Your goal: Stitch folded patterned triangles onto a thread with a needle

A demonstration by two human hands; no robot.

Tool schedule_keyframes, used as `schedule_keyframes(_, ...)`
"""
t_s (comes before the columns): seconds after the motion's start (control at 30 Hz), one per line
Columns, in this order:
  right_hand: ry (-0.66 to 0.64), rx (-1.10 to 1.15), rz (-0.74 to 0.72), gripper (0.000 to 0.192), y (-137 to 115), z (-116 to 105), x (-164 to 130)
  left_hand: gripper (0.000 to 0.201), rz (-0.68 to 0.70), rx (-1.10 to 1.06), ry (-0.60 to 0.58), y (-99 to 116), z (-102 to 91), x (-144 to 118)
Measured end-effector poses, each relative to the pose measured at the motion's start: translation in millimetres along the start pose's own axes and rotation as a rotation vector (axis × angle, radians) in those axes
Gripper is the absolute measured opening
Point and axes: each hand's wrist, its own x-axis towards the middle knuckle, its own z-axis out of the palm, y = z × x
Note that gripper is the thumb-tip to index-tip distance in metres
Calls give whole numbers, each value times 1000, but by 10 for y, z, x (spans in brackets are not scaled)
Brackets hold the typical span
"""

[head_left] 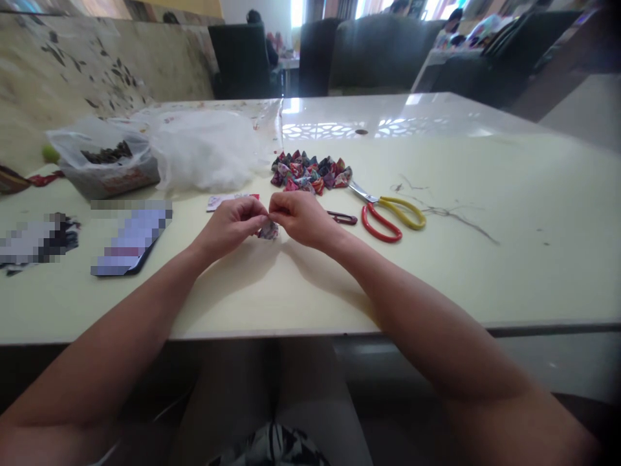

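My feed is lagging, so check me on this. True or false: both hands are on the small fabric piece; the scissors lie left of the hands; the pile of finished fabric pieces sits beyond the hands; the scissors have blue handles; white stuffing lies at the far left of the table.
1. Both the left hand and the right hand are on the small fabric piece. True.
2. The scissors lie left of the hands. False: they lie to the right.
3. The pile of fabric pieces sits beyond the hands. True.
4. The scissors have blue handles. False: one red, one yellow.
5. White stuffing lies at the far left of the table. True.
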Motion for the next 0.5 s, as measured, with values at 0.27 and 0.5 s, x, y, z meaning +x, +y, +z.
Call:
schedule_keyframes(0.27,-116,-25,-55,21,-25,23,-23,24,-15,217,-294,-29,-10,13)
schedule_keyframes(0.5,-181,-94,-84,21,-101,17,-65,21,-51,264,-334,-4,-27,11)
